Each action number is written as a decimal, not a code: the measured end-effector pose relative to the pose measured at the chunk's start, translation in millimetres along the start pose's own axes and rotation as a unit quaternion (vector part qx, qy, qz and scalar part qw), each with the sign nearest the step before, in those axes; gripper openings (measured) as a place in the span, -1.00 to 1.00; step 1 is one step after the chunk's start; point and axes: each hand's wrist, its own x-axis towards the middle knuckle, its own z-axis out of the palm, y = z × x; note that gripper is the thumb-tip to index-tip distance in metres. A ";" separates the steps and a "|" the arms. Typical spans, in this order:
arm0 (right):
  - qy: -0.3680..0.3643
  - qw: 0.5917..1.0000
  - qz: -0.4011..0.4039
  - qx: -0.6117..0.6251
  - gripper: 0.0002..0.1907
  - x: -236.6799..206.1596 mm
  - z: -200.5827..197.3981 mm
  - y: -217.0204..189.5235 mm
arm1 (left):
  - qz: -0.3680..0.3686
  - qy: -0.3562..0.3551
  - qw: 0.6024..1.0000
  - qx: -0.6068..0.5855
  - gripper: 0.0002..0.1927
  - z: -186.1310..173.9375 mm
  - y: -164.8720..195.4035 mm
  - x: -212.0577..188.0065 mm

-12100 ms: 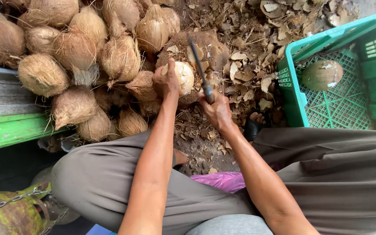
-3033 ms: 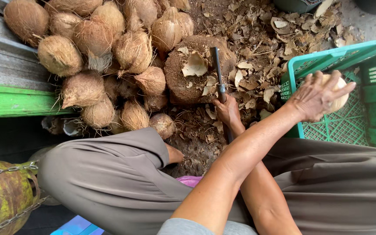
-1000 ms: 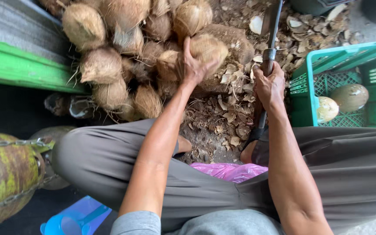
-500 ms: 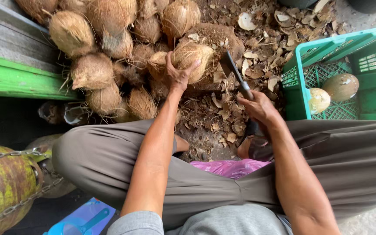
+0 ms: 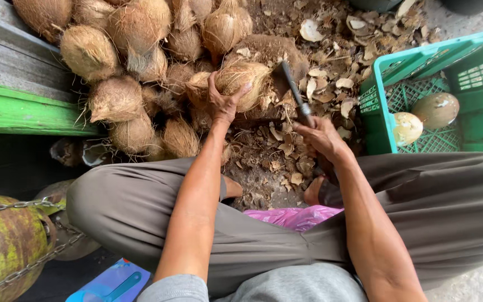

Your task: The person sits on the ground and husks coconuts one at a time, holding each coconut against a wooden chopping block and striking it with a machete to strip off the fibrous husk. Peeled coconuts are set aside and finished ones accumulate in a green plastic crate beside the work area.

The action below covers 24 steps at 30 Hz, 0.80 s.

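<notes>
My left hand (image 5: 223, 100) clamps the husked coconut (image 5: 244, 84) on the stump (image 5: 269, 53), left of the green crate (image 5: 387, 100); its long axis looks roughly left-right. My right hand (image 5: 321, 137) is closed around the knife (image 5: 294, 92), blade angled up-left, tip apparently touching the coconut.

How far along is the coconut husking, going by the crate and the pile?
Done: two peeled pale coconuts lie in the green plastic crate. In hand: the left hand grips a brown fibrous coconut on the stump, and the right hand holds a dark-bladed knife. Left: a heap of hairy unpeeled coconuts.
</notes>
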 end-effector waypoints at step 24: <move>0.115 0.985 -0.123 -0.039 -0.73 -0.6 72.8 -28.5 | -0.103 0.080 0.978 0.164 -0.32 41.4 21.2 17.3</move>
